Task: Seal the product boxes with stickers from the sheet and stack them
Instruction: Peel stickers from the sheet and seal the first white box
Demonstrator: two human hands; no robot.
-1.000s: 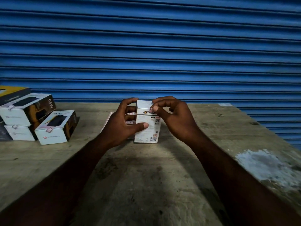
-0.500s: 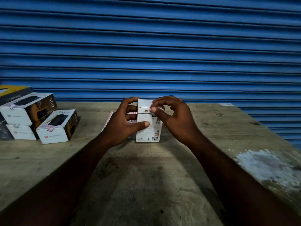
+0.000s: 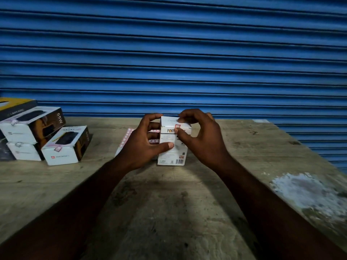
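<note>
A white product box (image 3: 171,155) stands upright on the wooden table (image 3: 169,212) in the middle of the view. My left hand (image 3: 144,142) grips its left side, thumb across the front and fingers behind. My right hand (image 3: 201,136) curls over the top right corner, with thumb and forefinger pressing a small red-framed sticker (image 3: 177,126) over the top front edge. The sticker sheet (image 3: 125,139) lies flat behind the box, mostly hidden by my left hand.
A stack of white and brown product boxes (image 3: 32,132) sits at the far left, with one more box (image 3: 64,145) beside it, stickers on their flaps. A blue roller shutter (image 3: 172,53) rises behind the table. A pale stain (image 3: 308,190) marks the right side.
The box has stayed in place between both hands. My right thumb has slid down from the top edge onto the front face, and the sticker now shows over the edge.
</note>
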